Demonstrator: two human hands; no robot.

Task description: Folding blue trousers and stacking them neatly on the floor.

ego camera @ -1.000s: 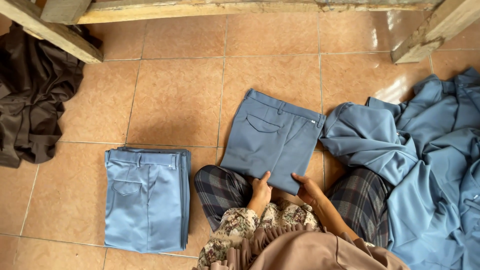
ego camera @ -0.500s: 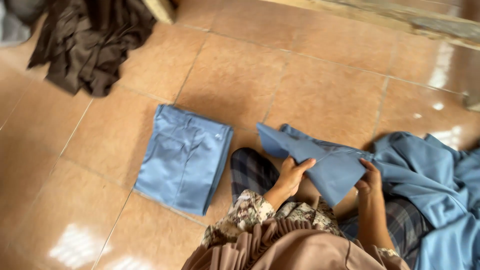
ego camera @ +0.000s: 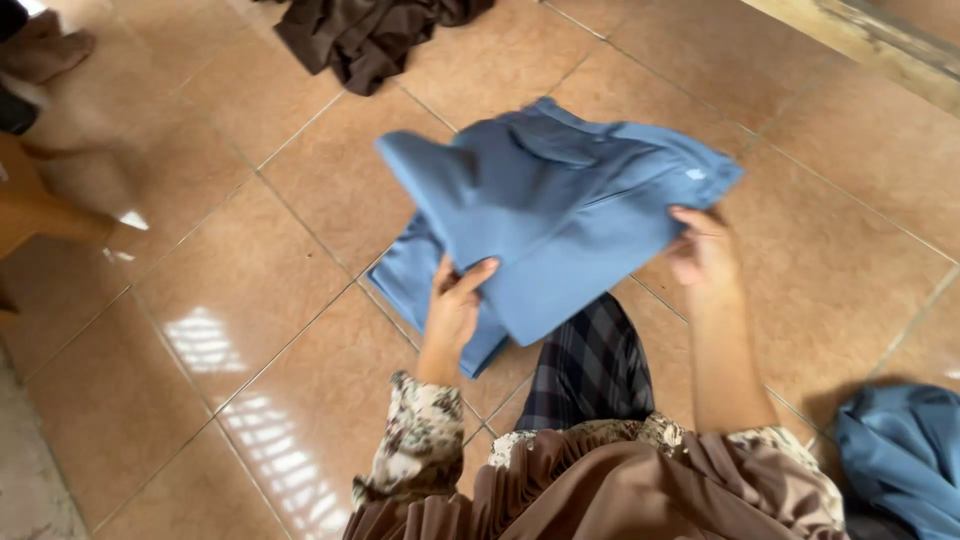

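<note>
Above the tan tiled floor (ego camera: 200, 330), in front of the person's lap, a folded pair of blue trousers (ego camera: 570, 210) is being held up between both hands. The garment is a plain mid-blue cloth, folded into a rough rectangle, with a welt pocket line and a waistband edge showing along its far side and a small pale tag near the right corner. Its near left corner is drooping in a loose flap. The left hand (ego camera: 455, 310) is gripping the lower left edge, thumb lying on top of the cloth and fingers hidden underneath. The right hand (ego camera: 703, 250) is pinching the right edge, thumb on top, fingers curled under the fabric. Beneath the lifted piece, another folded blue garment (ego camera: 420, 275) is lying flat on the tiles, its left edge peeking out. A dark brown heap of cloth (ego camera: 370, 35) is lying at the far side, well apart. A crumpled blue pile (ego camera: 900, 460) is sitting at the person's right, beside the plaid-covered knee (ego camera: 585, 365).
</note>
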